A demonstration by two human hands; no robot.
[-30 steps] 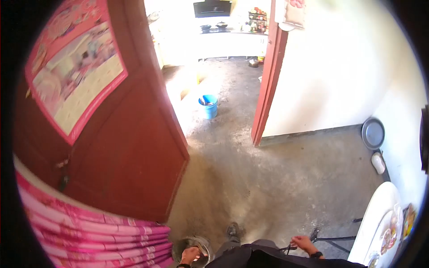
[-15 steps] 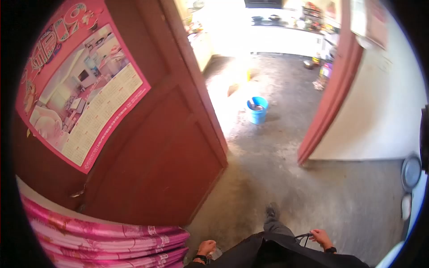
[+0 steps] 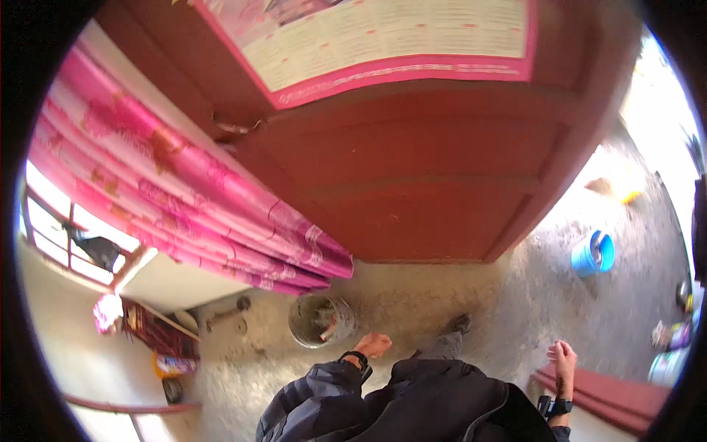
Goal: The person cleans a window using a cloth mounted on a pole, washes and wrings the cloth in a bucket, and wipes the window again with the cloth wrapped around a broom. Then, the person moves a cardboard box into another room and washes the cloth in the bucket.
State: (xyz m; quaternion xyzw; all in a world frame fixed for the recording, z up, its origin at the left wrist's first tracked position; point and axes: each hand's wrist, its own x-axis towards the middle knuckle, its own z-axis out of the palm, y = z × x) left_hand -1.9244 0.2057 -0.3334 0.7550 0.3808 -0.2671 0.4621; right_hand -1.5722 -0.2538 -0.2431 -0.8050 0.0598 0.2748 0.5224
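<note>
My left hand [image 3: 373, 344], with a dark band at its wrist, hovers low in front of my body. Its fingers are curled in, and nothing shows in them. Just beyond it on the floor is a round bin [image 3: 300, 324] with crumpled rubbish inside. My right hand [image 3: 563, 358] hangs out to the side above a reddish-brown door frame [image 3: 611, 394]. Its fingers are loosely bent and a little apart, with no object visible in them. A dark band circles that wrist too.
A reddish-brown door [image 3: 412, 162] with a pink-bordered calendar [image 3: 398, 55] stands ahead. Beside it hangs a pink curtain [image 3: 184, 188]. On the right, a blue bucket [image 3: 593, 254] stands on the concrete floor. A window [image 3: 74, 236] and a dark red crate [image 3: 151, 324] are at the left.
My view has swung left and down, bringing the bin and window into sight. The bucket and doorway now appear farther right. A dark strap near my right hand no longer shows there.
</note>
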